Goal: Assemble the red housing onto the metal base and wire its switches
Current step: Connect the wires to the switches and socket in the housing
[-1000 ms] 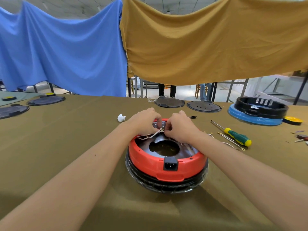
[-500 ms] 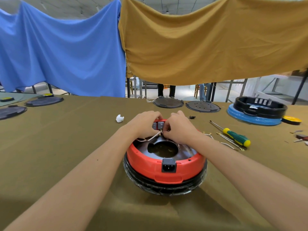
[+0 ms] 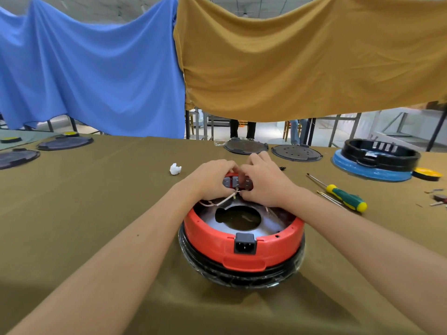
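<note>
The red housing (image 3: 242, 252) sits upside down on a black, film-wrapped rim, with the metal base (image 3: 266, 224) showing inside it and a black power socket (image 3: 244, 246) facing me. At its far side are grey switches (image 3: 235, 182). My left hand (image 3: 210, 180) curls round the far edge beside the switches. My right hand (image 3: 266, 182) pinches a beige wire (image 3: 226, 199) at its terminal just below the switches. The fingertips hide the contact point.
A green-and-yellow screwdriver (image 3: 343, 195) and loose wires lie to the right. A black ring on a blue disc (image 3: 377, 163) stands far right. Dark round plates (image 3: 296, 153) sit behind, more (image 3: 65, 142) at far left. A white crumpled scrap (image 3: 175, 168) lies left of the hands.
The camera has tilted, so the housing sits lower in view. Both hands have stayed at the switches, and the right fingers have shifted slightly along the wire end.
</note>
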Tool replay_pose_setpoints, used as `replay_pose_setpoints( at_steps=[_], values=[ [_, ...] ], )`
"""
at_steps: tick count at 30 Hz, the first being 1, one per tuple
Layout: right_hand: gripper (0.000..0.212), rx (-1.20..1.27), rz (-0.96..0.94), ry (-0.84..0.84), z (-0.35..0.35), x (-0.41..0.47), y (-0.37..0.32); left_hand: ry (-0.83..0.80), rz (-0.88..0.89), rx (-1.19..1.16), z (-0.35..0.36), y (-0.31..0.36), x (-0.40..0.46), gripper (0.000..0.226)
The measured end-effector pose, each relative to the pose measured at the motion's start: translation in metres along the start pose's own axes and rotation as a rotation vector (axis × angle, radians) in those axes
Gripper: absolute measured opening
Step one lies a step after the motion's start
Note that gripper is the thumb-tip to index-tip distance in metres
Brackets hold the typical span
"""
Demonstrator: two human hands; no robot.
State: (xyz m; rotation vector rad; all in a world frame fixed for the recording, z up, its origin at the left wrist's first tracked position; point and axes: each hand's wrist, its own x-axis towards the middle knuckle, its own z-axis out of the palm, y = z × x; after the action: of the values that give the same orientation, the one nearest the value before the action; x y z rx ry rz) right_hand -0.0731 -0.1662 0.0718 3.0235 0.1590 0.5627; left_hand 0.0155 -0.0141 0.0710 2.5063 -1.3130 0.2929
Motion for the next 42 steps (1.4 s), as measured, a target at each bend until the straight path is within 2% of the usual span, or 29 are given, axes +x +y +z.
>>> replay_pose_setpoints(
  at_steps=[3, 6, 18, 29, 37, 42],
  values=[
    [0.052, 0.116, 0.081, -0.035, 0.002, 0.002, 0.003, -0.012, -0.001, 0.009, -0.001, 0.001, 0.001, 0.049],
    [0.047, 0.195, 0.115, -0.077, 0.005, 0.004, 0.003, -0.004, 0.003, 0.005, -0.001, 0.002, -0.001, 0.047],
    [0.036, 0.156, 0.104, -0.066, 0.009, 0.007, 0.003, 0.013, 0.014, 0.026, 0.001, 0.002, 0.002, 0.039],
    [0.039, 0.167, 0.109, -0.069, 0.007, 0.006, 0.001, 0.018, 0.014, 0.035, 0.003, 0.002, 0.002, 0.042],
    [0.078, 0.305, 0.134, -0.133, -0.003, -0.004, 0.007, -0.02, -0.021, 0.004, 0.003, 0.0, -0.001, 0.046],
    [0.061, 0.266, 0.155, -0.168, -0.006, -0.01, 0.012, -0.035, -0.024, 0.003, 0.001, 0.0, -0.003, 0.046]
  ],
)
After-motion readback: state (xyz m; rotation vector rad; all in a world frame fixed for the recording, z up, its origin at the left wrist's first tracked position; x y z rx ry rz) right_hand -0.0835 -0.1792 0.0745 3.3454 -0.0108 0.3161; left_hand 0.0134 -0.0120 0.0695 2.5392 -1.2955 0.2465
